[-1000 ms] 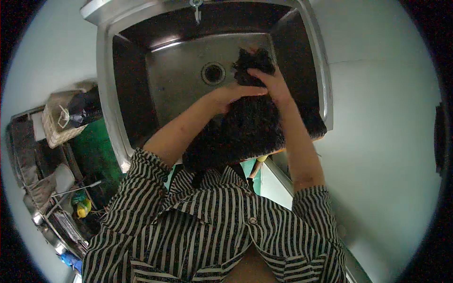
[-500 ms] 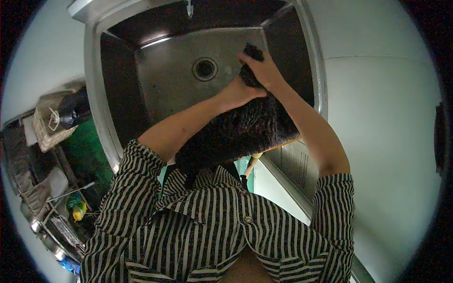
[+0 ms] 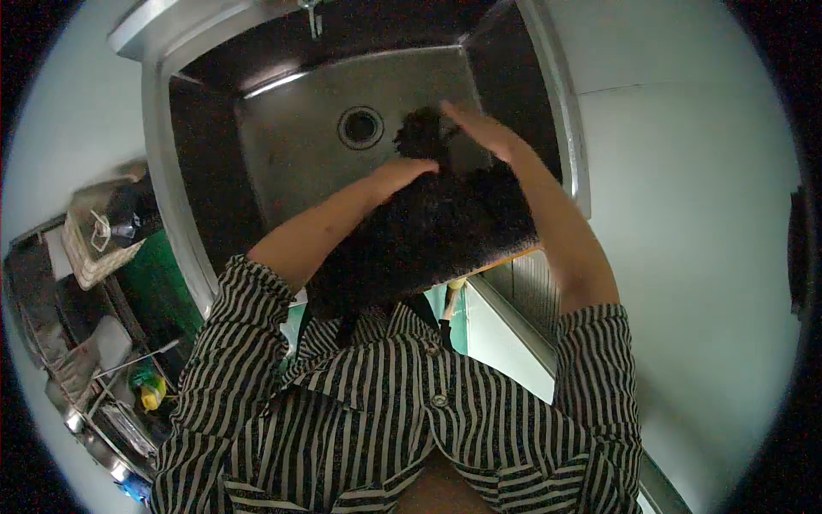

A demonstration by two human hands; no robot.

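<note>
A black, shaggy, fur-like piece (image 3: 428,227) lies over the sink's near edge and runs down into the basin. I cannot make out its exact kind. Its far end is a dark clump (image 3: 418,130) on the sink floor, to the right of the drain. My left hand (image 3: 402,177) rests at the left side of the shaggy piece, fingers stretched toward the clump. Right of the clump, my right hand (image 3: 484,134) has its fingers extended, slightly blurred, and the palm faces inward. Neither hand grips the clump.
The metal sink (image 3: 291,154) has a round drain (image 3: 360,128) and a tap (image 3: 314,21) at its far side. An orange edge shows under the shaggy piece. A wicker basket (image 3: 90,257) and other household things stand lower left; a pale wall (image 3: 676,171) is at right.
My hands have moved apart and no longer squeeze the far end of the shaggy piece. That end has dropped left toward the drain. The view has shifted slightly.
</note>
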